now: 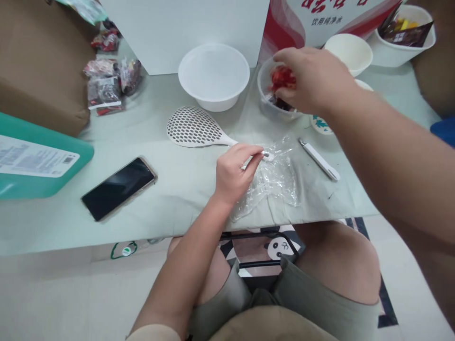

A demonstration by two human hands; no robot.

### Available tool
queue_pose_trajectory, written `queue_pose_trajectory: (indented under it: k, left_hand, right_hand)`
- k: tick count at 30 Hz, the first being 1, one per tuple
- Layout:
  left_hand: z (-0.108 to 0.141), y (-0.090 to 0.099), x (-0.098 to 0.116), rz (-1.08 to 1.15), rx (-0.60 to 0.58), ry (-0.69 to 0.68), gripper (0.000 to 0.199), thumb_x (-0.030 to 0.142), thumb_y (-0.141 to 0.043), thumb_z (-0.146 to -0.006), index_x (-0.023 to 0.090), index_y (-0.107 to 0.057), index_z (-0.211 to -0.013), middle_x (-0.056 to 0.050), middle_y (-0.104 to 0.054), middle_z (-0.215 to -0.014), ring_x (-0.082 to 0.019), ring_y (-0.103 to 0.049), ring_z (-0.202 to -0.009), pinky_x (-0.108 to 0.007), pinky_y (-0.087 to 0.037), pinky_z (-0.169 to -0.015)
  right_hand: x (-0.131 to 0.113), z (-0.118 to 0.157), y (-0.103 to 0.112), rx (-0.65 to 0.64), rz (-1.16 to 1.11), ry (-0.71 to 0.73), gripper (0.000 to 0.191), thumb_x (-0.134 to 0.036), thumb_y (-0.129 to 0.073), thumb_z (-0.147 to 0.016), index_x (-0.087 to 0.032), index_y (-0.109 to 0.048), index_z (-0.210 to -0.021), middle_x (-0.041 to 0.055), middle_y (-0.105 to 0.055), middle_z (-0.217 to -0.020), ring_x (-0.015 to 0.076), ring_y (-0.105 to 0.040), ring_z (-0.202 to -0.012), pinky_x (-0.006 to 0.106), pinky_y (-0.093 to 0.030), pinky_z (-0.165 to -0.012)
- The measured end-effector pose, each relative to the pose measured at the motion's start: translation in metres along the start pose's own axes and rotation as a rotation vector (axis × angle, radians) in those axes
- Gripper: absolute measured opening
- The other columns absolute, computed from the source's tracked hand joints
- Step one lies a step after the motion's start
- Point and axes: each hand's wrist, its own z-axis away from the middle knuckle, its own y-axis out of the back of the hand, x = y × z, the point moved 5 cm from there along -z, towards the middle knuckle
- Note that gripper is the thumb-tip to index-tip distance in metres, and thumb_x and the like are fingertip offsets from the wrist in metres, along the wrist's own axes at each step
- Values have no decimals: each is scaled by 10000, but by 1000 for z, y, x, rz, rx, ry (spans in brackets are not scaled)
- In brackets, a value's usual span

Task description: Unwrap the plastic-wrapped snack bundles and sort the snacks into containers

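Observation:
My left hand [236, 170] is closed in a pinch at the end of the handle of a white skimmer [194, 127]. The skimmer's perforated head lies flat on the table, and part of its handle is hidden by my hand. Crumpled clear plastic wrap [279, 182] lies beneath and beside these fingers. Over a clear plastic bowl [263, 92] reaches my right hand [314, 80], slightly blurred. Its fingers and thumb are around a shiny red packet [282, 78] at the bowl's opening. Dark wrapped pieces [280, 104] show below it in the bowl.
A white basin [215, 78] stands behind the skimmer. A box cutter [320, 160] lies right of the wrap. On the left are a phone [121, 187], a green jug [42, 161] and bagged packets [104, 92]. Cream bowl [348, 52] and white tub [394, 52] stand back right.

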Motion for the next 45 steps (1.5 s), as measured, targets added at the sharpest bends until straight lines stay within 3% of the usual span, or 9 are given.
queue_pose_trajectory:
  k: [6, 9, 13, 19, 25, 32, 35, 38, 45]
  left_hand:
    - [-6, 17, -7, 85, 77, 96, 221, 409, -751, -930, 233, -750, -798, -5, -763, -749, -127, -689, -683, -287, -569, -664]
    - [-2, 18, -24, 275, 107, 348, 301, 507, -712, -943, 228, -765, -844, -4, -754, -720, -115, -698, -638, -271, -582, -618]
    - [11, 7, -49, 487, 74, 605, 302, 525, -675, -969, 259, -742, -1094, -36, -821, -1052, -156, -802, -904, -292, -666, -757]
    - [14, 15, -59, 346, 97, 536, 283, 496, -804, -876, 292, -697, -1040, -9, -787, -989, -160, -788, -912, -312, -666, -778]
    - [12, 50, -60, 49, 260, 519, 305, 525, -667, -965, 246, -699, -849, 0, -680, -728, -125, -639, -654, -299, -570, -664]
    - [28, 49, -71, -499, 76, 391, 328, 455, -880, -722, 251, -769, -954, -90, -710, -1033, -295, -613, -1016, -483, -528, -962]
    - [29, 42, -77, -506, 39, 408, 223, 312, -888, -683, 238, -743, -835, -85, -665, -982, -293, -577, -992, -498, -519, -973]
    - [24, 39, -74, -443, 26, 431, 95, 185, -791, -737, 230, -709, -751, -61, -638, -910, -256, -577, -941, -469, -515, -969]
    - [17, 45, -61, -307, 64, 442, 126, 156, -765, -777, 248, -700, -720, -11, -654, -812, -185, -606, -799, -374, -523, -810]
  right_hand:
    - [-1, 73, 10, 280, -174, 63, 233, -179, -657, -895, -272, -694, -1106, 65, -744, -1260, 294, -667, -1235, 502, -485, -1136]
    - [11, 124, -20, 393, -624, -77, 87, -209, -628, -914, -269, -672, -958, 56, -769, -1057, 229, -727, -1021, 448, -577, -980]
    - [18, 153, -68, 407, -945, -252, 29, -239, -621, -895, -257, -642, -904, 20, -734, -917, 178, -724, -879, 386, -607, -869]
    - [34, 157, -75, 395, -852, -238, 226, -199, -755, -772, -275, -662, -964, -3, -690, -887, 153, -655, -751, 317, -558, -701]
    - [62, 155, -71, 406, -621, -356, 212, -345, -740, -848, -246, -629, -697, -21, -601, -609, 142, -531, -557, 308, -491, -596]
    - [66, 144, -81, 346, -651, -329, 175, -235, -607, -905, -250, -716, -1041, 22, -785, -984, 144, -677, -639, 353, -575, -755]
    - [64, 145, -79, 389, -643, -331, 74, -322, -715, -873, -254, -695, -894, 9, -756, -838, 151, -647, -603, 350, -579, -712]
    - [65, 147, -81, 380, -723, -382, 315, -464, -638, -960, -240, -628, -739, 0, -649, -632, 149, -617, -550, 327, -556, -617]
    - [66, 146, -83, 405, -933, -345, 142, -298, -783, -846, -248, -674, -922, 26, -764, -939, 182, -747, -867, 370, -610, -850]
